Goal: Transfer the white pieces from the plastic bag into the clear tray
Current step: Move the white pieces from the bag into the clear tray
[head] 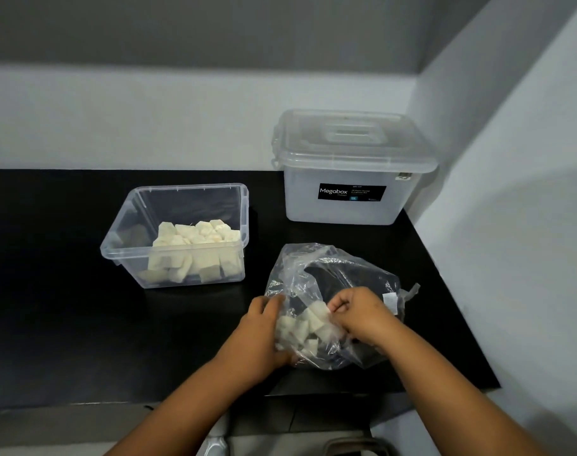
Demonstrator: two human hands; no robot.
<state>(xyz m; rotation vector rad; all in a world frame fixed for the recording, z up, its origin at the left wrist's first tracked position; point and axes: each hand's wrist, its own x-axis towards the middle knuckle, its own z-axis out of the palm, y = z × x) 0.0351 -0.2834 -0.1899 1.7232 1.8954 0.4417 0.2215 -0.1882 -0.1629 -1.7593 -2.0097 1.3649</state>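
Black countertop under you, your left hand [259, 327] and right hand [358, 315] both curl into the plastic bag [330, 284], gathering its last white pieces [305, 327] (bunched so they lift together), with the clear tray [182, 236], already part-filled, left of the bag.

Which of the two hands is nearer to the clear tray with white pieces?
Left. The left hand grips the plastic bag at its left side, just below and right of the clear tray. The right hand holds the bag farther right.
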